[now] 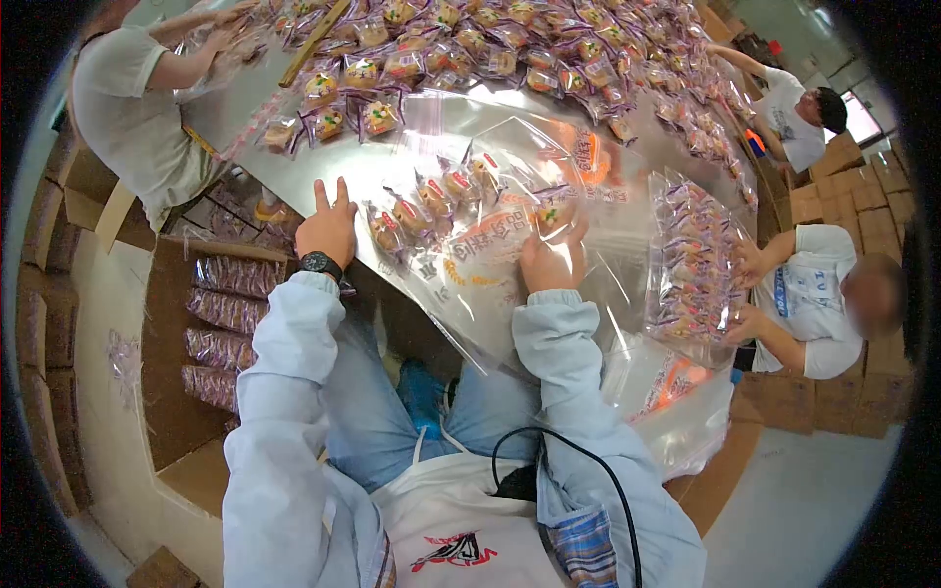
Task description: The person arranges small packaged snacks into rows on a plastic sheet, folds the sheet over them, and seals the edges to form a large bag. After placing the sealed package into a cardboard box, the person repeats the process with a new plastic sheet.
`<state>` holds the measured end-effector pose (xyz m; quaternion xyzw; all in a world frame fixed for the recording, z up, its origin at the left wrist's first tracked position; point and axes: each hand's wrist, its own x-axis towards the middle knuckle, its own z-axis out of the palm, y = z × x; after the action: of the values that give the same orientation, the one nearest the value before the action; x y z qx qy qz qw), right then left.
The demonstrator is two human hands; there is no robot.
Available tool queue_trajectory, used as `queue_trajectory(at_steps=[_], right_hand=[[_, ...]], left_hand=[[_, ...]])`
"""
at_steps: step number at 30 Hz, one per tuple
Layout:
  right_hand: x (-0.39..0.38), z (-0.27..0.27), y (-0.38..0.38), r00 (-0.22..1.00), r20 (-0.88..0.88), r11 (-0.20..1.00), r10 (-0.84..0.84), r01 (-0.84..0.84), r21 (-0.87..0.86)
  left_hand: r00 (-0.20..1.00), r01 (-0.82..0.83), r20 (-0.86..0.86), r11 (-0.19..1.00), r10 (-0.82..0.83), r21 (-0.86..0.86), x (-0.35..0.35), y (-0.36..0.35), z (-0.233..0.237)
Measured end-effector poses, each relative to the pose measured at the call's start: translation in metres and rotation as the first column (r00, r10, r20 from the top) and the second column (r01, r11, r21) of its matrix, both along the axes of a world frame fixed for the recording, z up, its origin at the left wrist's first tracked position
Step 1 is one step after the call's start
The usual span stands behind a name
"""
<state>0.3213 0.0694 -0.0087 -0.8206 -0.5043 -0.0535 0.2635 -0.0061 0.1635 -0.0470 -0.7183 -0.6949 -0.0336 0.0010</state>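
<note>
My left hand, with a black watch at the wrist, is at the table's near edge, its fingers apart and nothing in them. In front of me lies a large clear printed bag with a row of small wrapped cakes at its far side. My right hand is over the bag's right part, fingers bent around the lower end of a single wrapped cake. More flat clear bags lie to the right of my right forearm.
A heap of wrapped cakes covers the table's far side. A co-worker at right holds a filled bag. Other people stand at far left and far right. An open carton with packed bags is at left.
</note>
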Motion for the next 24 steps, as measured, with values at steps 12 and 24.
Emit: queue_trajectory(at_steps=[12, 24], right_hand=[[-0.018, 0.004, 0.055, 0.840, -0.401, 0.908, 0.365, -0.225, 0.355], [0.004, -0.062, 0.087, 0.764, -0.480, 0.871, 0.431, -0.212, 0.443]], left_hand=[[1.000, 0.017, -0.011, 1.000, -0.017, 0.013, 0.001, -0.004, 0.005], [1.000, 0.021, 0.003, 1.000, -0.021, 0.020, 0.003, -0.007, 0.010]])
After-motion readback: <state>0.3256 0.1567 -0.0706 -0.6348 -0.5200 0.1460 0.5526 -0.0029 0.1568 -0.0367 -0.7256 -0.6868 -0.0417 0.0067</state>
